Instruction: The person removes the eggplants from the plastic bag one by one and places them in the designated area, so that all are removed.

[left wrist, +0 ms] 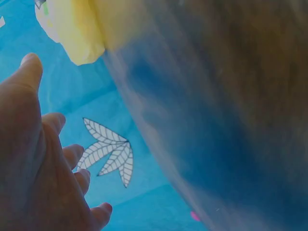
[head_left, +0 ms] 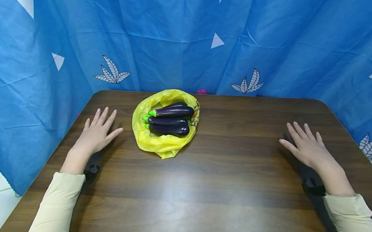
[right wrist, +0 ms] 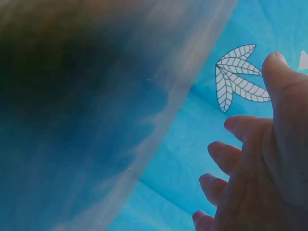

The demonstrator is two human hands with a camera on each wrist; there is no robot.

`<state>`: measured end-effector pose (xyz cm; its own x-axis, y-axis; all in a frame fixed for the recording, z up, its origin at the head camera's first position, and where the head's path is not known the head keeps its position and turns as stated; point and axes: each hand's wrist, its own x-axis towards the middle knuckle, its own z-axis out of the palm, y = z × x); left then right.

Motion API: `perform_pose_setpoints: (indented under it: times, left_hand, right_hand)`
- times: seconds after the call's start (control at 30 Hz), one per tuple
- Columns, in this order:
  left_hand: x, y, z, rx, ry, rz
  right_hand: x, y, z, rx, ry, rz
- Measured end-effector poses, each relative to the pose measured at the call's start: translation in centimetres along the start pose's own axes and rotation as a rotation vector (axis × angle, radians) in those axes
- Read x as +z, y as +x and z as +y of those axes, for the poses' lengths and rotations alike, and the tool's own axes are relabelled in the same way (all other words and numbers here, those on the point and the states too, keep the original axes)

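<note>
A yellow plastic bag [head_left: 144, 140] lies with its mouth spread wide near the table's far edge, left of the middle. Several dark purple eggplants [head_left: 171, 129] with green stem ends lie in it, side by side. To the left of the bag is my left hand [head_left: 94, 134], palm down, fingers spread, holding nothing. Far off to the right, my right hand [head_left: 309, 149] is likewise spread and holds nothing. The left wrist view catches part of the yellow bag [left wrist: 79, 33] beyond the thumb. In the right wrist view only the right hand [right wrist: 260, 159], table and curtain appear.
The brown wooden table [head_left: 227, 177] has rounded far corners. Behind it and at both sides hangs a blue curtain [head_left: 164, 56] with white triangles and leaf prints. A black strap [head_left: 91, 172] sits at the left wrist, another black strap [head_left: 313, 186] at the right.
</note>
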<state>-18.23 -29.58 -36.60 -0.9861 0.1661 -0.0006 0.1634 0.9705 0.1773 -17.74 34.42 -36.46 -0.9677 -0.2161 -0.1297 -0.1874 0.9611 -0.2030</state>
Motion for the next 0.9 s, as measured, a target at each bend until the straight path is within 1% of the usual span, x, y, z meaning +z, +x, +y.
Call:
perform_pose_setpoints:
  times: [0.2, 0.37, 0.5, 0.7, 0.9]
  left_hand:
    - [-1.2, 0.4, 0.5, 0.03, -0.013, -0.025]
    - [-2.1, 0.5, 1.8, 0.074, -0.02, -0.039]
    - [-2.3, 0.4, 3.1, 0.14, -0.043, -0.024]
    - [-2.2, 0.0, 5.4, 0.261, -0.094, 0.018]
    - [-2.0, -0.4, 8.0, 0.372, -0.139, 0.034]
  right_hand:
    - [-1.2, 0.4, -1.3, -0.03, -0.024, -0.007]
    - [-2.1, 1.2, -3.1, -0.084, -0.043, -0.004]
    - [-2.5, 2.0, -4.9, -0.147, -0.043, 0.025]
    - [-2.7, 3.3, -8.0, -0.246, -0.049, 0.079]
    - [-2.5, 4.6, -11.1, -0.31, -0.06, 0.117]
